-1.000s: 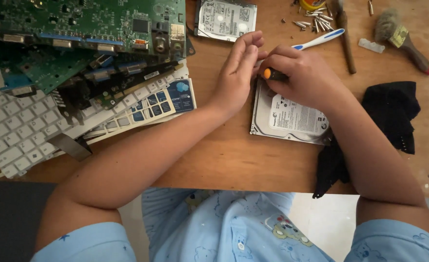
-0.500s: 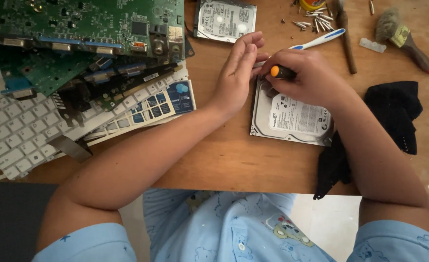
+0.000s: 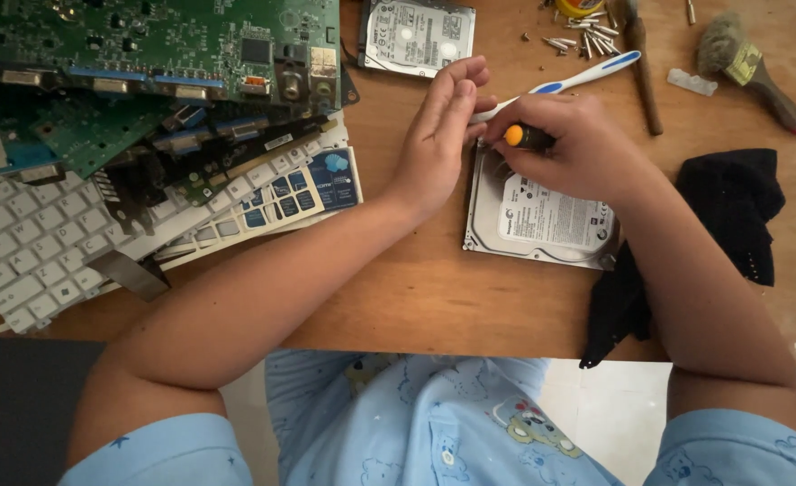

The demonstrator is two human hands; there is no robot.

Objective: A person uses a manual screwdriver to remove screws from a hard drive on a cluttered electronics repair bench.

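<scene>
**Q:** Wooden desk (image 3: 434,297) as work surface: where is the large hard drive (image 3: 542,216) located, and how is it being held?

**A:** It lies flat near the desk's front edge. The left hand (image 3: 438,144) is set edge-on against its far left corner, fingers together, not closed around anything. The right hand (image 3: 578,148) is closed around a screwdriver (image 3: 526,137) with an orange-tipped handle, over the drive's far edge.

**Q:** How is the drive judged to handle?

**A:** It is judged rigid, fairly heavy and smooth-cased, and sensitive to knocks. It is best gripped by the two long side edges, not the labelled top.

**Q:** What is counted?

**A:** Two hard drives: the large one and a smaller hard drive (image 3: 416,36) beyond it. Left of the large drive, two keyboards (image 3: 47,252) under at least two circuit boards (image 3: 146,45). Beyond it, one toothbrush (image 3: 578,76) and loose screws (image 3: 578,40), too small to count. Right of it, one black cloth (image 3: 731,216) and one paintbrush (image 3: 749,67).
</scene>
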